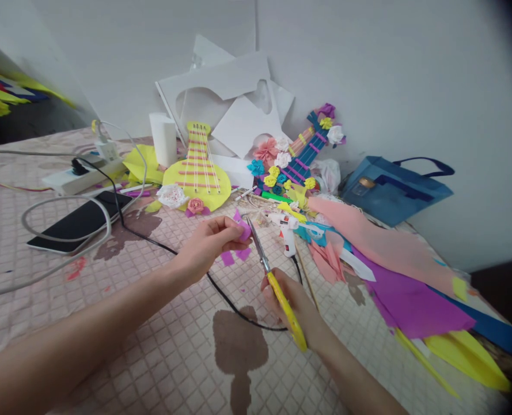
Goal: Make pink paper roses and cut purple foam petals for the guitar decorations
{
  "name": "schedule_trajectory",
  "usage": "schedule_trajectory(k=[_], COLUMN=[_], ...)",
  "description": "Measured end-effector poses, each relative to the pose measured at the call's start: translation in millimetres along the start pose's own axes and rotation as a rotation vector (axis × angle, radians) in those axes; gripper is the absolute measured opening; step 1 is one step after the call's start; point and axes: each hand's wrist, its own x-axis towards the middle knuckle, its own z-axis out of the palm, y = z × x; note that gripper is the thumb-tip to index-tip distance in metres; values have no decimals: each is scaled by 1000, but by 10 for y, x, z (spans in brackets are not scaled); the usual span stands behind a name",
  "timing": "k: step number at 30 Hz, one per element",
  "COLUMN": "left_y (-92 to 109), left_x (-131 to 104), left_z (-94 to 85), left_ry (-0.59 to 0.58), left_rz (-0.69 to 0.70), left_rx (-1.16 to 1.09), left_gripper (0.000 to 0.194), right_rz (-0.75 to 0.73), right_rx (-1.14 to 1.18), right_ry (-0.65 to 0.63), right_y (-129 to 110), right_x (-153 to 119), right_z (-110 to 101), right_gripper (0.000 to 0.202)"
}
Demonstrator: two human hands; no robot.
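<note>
Near the middle of the view, my left hand (pixel 219 239) pinches a small piece of purple paper (pixel 244 231) between thumb and fingertips. My right hand (pixel 291 300) is closed on the yellow handles of a pair of scissors (pixel 278 294). The blades point up and left, their tips beside the purple piece. Small purple scraps (pixel 228 257) lie just below my left fingers. A yellow paper guitar (pixel 197 173) with pink strips and white strings leans behind, with a white flower (pixel 172 196) and a pink flower (pixel 196 206) at its base.
A white glue gun (pixel 288 233) stands right of the scissors. Its black cable (pixel 234 308) loops below my hands. Further right lie crepe sheets (pixel 415 300) and a blue bag (pixel 396 190). A blue flowered guitar (pixel 305 155) leans behind. At left are a tablet (pixel 80 222) and a power strip (pixel 83 176).
</note>
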Motion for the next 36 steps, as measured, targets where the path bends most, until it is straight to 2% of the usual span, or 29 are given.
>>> schedule_trajectory(k=[8, 28, 33, 36], left_y=[18, 15, -61, -173], left_x=[-7, 9, -48, -150], left_z=[13, -22, 31, 109], left_ry=[-2, -15, -22, -64], left_rz=[8, 7, -44, -144], left_rx=[29, 20, 14, 12], left_gripper=[20, 19, 20, 21], right_rz=[2, -2, 116, 111], right_rx=[-6, 56, 236, 343], right_ry=[18, 37, -17, 49], right_y=[12, -2, 56, 63], right_x=[-1, 16, 16, 30], right_z=[-12, 3, 31, 44], right_gripper=[39, 38, 42, 44])
